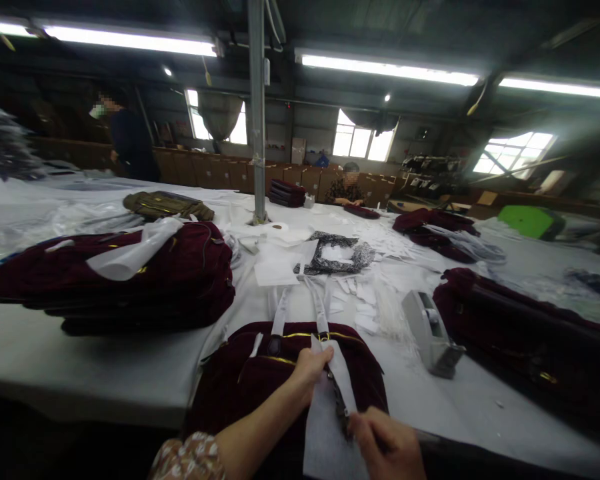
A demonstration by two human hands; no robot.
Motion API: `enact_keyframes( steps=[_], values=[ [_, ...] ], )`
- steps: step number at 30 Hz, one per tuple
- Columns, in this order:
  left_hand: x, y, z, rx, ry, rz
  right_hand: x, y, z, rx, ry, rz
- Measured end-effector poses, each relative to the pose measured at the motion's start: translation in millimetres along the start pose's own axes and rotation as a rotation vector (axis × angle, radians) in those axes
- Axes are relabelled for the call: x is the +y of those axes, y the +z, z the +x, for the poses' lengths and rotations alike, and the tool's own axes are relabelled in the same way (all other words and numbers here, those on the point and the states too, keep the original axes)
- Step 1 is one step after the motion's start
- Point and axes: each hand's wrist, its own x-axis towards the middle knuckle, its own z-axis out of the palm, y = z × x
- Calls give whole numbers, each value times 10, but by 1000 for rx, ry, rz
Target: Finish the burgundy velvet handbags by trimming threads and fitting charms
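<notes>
A maroon bag point(250, 393) with gold zippers lies at the table's front edge, its handles wrapped in white and pointing away. My left hand point(314, 365) is closed on a white sheet point(325, 427) near the gold ring at the handle base. Lower right, my right hand point(385, 440) pinches the lower end of a white-wrapped strap point(344, 377), which lies over the sheet. A dark chain or strap piece shows between the two hands; its detail is blurred.
Stacked maroon bags point(145, 287) lie left, more maroon bags point(525, 347) right. A grey tape dispenser point(430, 333) stands right of the bag. Beyond are paper pieces, a black wrap point(340, 257) and a metal post point(257, 120). One person sits across; another stands far left.
</notes>
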Motion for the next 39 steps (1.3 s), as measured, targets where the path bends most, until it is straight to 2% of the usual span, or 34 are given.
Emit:
enact_keyframes(
  steps=[2, 4, 7, 10, 13, 19, 28, 34, 39],
  values=[
    [18, -10, -11, -25, -9, 2, 90, -107, 314, -13, 307, 139],
    [25, -23, -5, -51, -16, 5, 222, -98, 624, -113, 515, 290],
    [22, -53, 33, -81, -22, 10, 405, 78, 941, -307, 734, 558],
    [24, -88, 62, -109, -23, 17, 493, 246, 1062, -437, 868, 678],
    [48, -115, 17, -134, 3, 36, 521, 302, 1080, -490, 898, 648],
    [103, -167, -194, -252, 71, 94, 521, 340, 1060, -473, 886, 576],
    [224, -203, -231, -278, 18, 61, 500, 363, 1123, -531, 810, 560],
    [265, -217, -288, -252, 9, 65, 508, 288, 1167, -557, 815, 575],
    [178, -242, -165, -115, 34, 118, 543, 280, 1166, -576, 819, 593]
  ],
)
